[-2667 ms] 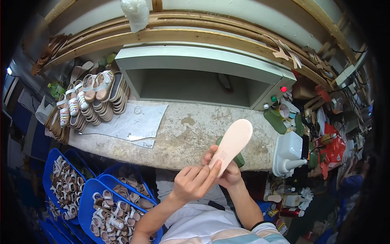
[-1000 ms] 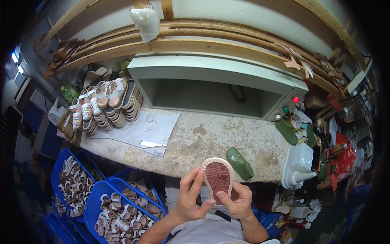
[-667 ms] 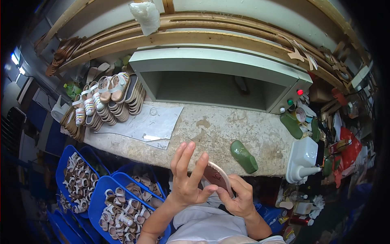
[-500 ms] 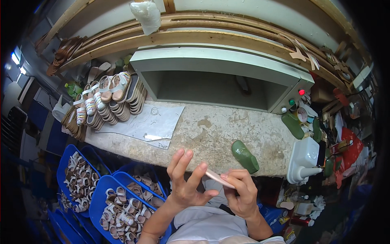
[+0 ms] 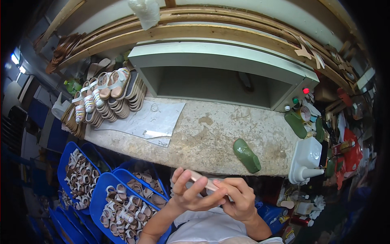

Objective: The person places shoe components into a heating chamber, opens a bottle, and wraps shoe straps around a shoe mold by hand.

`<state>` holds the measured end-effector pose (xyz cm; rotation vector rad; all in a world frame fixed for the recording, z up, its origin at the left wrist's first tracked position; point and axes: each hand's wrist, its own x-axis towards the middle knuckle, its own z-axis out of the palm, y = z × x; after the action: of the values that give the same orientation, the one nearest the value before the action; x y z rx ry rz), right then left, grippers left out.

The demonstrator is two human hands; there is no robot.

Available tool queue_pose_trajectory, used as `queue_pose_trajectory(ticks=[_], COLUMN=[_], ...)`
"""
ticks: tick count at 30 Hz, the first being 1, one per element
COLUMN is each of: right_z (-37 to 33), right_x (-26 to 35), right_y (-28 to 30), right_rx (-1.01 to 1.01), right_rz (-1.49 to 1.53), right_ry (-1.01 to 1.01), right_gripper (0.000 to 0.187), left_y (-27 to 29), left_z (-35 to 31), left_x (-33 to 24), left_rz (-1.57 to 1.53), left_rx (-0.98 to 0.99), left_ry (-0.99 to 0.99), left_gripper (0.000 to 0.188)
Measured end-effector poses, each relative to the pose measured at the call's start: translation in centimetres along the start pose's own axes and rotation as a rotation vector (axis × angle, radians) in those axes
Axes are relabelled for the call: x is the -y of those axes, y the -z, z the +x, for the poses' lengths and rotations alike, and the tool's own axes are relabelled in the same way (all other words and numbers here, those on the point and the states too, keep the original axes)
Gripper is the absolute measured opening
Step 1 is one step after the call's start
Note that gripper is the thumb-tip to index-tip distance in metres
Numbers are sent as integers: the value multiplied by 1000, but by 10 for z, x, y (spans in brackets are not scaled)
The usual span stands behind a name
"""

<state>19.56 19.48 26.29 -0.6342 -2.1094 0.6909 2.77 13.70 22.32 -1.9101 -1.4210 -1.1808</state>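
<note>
Above my lap, just in front of the bench edge, I hold a thin, pale pink flat piece (image 5: 211,185), seen nearly edge-on; it resembles a small shoe sole or insole. The fingers of my left hand (image 5: 187,196) curl round its left end. At its right end, the thumb and fingers of my right hand (image 5: 239,199) pinch it. Beyond my right hand, a green shoe last (image 5: 246,155) lies on the worn bench top (image 5: 203,138).
A grey open-fronted box machine (image 5: 219,55) with lit buttons spans the back. Stacked sandals and soles (image 5: 115,87) stand left, beside a plastic sheet (image 5: 152,122). Blue bins (image 5: 95,199) of sandals are at lower left. A white spouted bottle (image 5: 306,156) is at right.
My left hand's fingers have closed round the pink piece, which was held mainly by my right hand. The piece has shifted slightly left and down.
</note>
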Motion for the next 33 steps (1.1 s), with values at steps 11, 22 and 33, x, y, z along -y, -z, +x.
queue_pose_trajectory(ticks=[11,22,33], right_z=[24,51,47], right_x=[-63,-345,-377], right_y=[20,100,115], right_rx=[139,-605,-809], right_rz=[228,-324,1218], right_ry=[-294,-809,-1087], right_gripper=[29,41,48], left_y=[-59,-59,-73], left_z=[-31,-41,-41], left_x=[16,57,60], left_rz=[-1716,-1608,-1604], left_rx=[-56,-221,-127], left_ry=[1183,1644,1680], left_gripper=[52,38,33])
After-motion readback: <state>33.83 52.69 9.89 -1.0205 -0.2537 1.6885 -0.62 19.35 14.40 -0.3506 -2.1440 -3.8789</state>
